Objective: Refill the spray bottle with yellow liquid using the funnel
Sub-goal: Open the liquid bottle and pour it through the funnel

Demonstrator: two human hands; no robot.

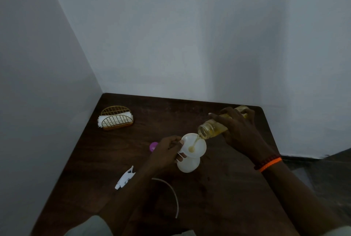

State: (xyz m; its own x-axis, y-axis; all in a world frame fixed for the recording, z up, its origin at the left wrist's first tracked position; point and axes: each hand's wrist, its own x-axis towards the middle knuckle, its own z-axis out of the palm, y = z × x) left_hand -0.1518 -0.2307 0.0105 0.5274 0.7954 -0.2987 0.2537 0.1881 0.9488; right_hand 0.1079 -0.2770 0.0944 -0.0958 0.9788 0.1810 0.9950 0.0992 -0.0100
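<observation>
Your right hand is curled round a clear bottle of yellow liquid, tipped mouth-down to the left, so that a thin yellow stream runs from its open mouth into the white funnel; your left hand pinches the funnel's left rim between thumb and fingers, with the fingertips pressed against the white plastic; the funnel sits in the neck of the white spray bottle, which stands upright near the middle of the dark wooden desk, and a small pool of yellow shows at the funnel's centre; on your right wrist you wear an orange band beside a dark beaded one; the spray head lies on the desk to the left of your left forearm, its thin white tube curving toward you across the desk; a purple cap lies just behind your left hand; a gold wire napkin holder stands well apart near the far left corner, close to the wall; the desk's right edge runs just beyond your right hand; open desk surface lies between the funnel and the napkin holder, and in front of the spray bottle toward you
</observation>
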